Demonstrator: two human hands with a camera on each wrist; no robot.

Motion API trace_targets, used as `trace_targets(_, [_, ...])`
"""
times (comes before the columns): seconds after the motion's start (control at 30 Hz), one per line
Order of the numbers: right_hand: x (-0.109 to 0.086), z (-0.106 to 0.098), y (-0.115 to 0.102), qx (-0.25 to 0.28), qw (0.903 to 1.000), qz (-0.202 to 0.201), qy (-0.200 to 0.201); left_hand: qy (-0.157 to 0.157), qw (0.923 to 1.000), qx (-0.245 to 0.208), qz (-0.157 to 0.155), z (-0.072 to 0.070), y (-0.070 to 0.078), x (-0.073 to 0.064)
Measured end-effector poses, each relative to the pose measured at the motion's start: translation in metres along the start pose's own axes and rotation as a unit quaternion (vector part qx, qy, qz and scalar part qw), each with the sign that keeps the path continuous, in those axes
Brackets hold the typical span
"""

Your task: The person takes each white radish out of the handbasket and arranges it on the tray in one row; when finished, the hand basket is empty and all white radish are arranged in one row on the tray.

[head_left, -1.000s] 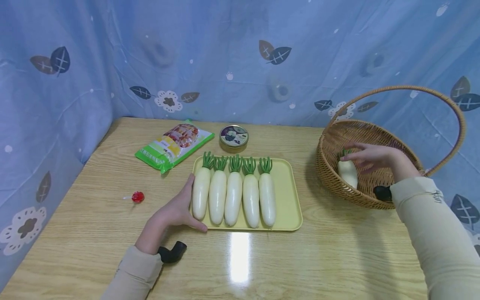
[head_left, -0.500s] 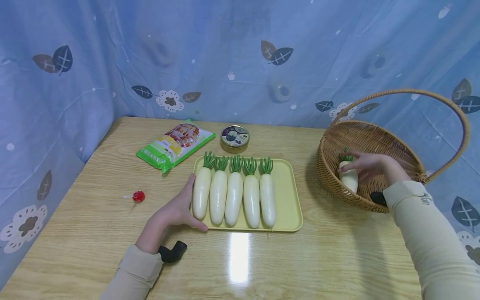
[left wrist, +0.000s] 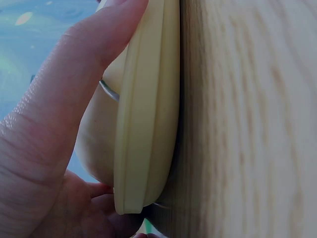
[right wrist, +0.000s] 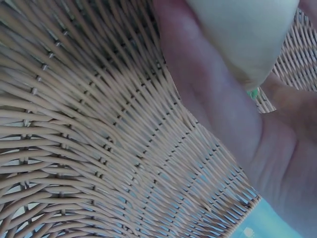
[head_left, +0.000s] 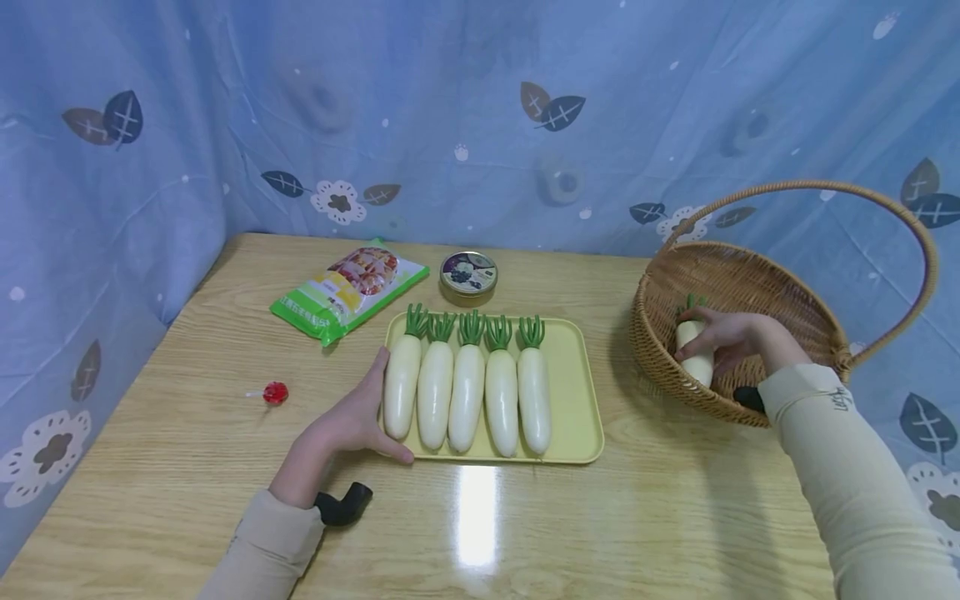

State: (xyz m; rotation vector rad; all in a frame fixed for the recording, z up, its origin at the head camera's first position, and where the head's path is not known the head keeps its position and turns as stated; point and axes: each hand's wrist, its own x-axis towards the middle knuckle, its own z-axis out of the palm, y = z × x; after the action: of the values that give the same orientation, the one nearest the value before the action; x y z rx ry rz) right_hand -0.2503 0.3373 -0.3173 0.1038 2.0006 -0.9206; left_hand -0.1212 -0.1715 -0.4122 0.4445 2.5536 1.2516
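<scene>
My left hand (head_left: 347, 423) holds the near left corner of a yellow tray (head_left: 576, 392), with the thumb (left wrist: 94, 54) along its rim in the left wrist view. On the tray several white radishes (head_left: 467, 396) with short green tops lie side by side. At the right, my right hand (head_left: 731, 337) reaches into a wicker basket (head_left: 757, 275) and grips another white radish (head_left: 693, 337) around its body. The right wrist view shows that radish's (right wrist: 247, 34) rounded lower end between thumb and fingers, close to the woven wall; part of it is hidden by the hand.
Behind the tray stand a round tin (head_left: 468, 277) and a green-and-white food packet (head_left: 348, 287). A red lollipop (head_left: 274, 393) lies on the wooden table (head_left: 600, 525) at the left. The basket's tall handle (head_left: 825, 185) arches over its right side. A blue patterned curtain (head_left: 465, 108) hangs behind.
My right hand has come down and left inside the basket, and its loose fingers have closed around the radish there. The left hand and the tray have stayed in place.
</scene>
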Motion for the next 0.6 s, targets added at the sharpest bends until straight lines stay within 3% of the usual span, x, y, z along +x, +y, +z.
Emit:
trace_targets(0.23, [-0.003,-0.005,-0.004,0.036,0.9992,-0.018,-0.005,0.0,1.0,0.001,-0.005,0.0,0.001,0.0])
trace_targets(0.6, [-0.011,-0.015,-0.006,-0.003,0.9988,-0.049,0.011,-0.002,1.0,0.002,-0.006,-0.001,0.001,-0.001])
